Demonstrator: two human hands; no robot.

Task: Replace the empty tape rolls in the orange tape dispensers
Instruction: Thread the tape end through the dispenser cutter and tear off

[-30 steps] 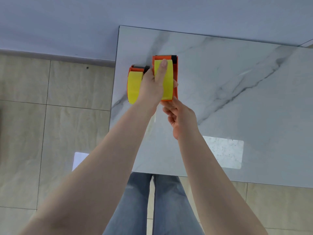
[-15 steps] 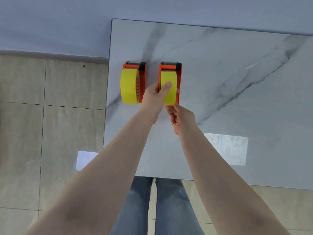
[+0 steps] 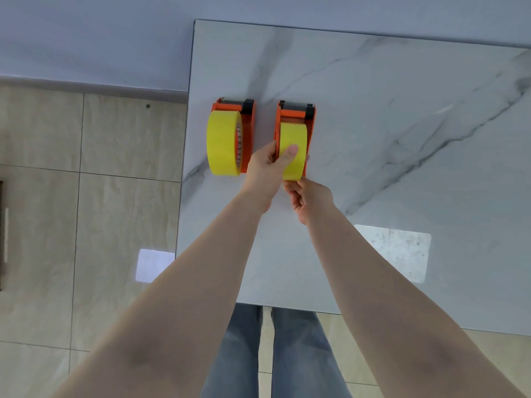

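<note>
White grey-veined marble counter (image 3: 388, 116), near left edge: two orange plastic tape dispensers side by side, apart, each carrying a yellow tape roll. Left dispenser (image 3: 247, 116), roll (image 3: 224, 143): untouched. Right dispenser (image 3: 311, 116), roll (image 3: 293, 133): left hand (image 3: 265, 170) wrapped around it, thumb on roll; right hand (image 3: 309, 196) pinching the roll's near end.

The bench (image 3: 402, 139) has a pale marble-look top crossed by grey veins, with a dark streak running diagonally on its right side. A bright rectangular reflection (image 3: 396, 251) lies on the top near its front edge. Beige floor tiles (image 3: 115, 196) with thin dark joints spread out to the left and under the front edge, where another pale patch of light (image 3: 152, 265) shows. A plain light wall (image 3: 100, 38) meets the floor at a grey skirting strip (image 3: 86, 87). Blue jeans (image 3: 273, 354) show below the bench edge.
</note>
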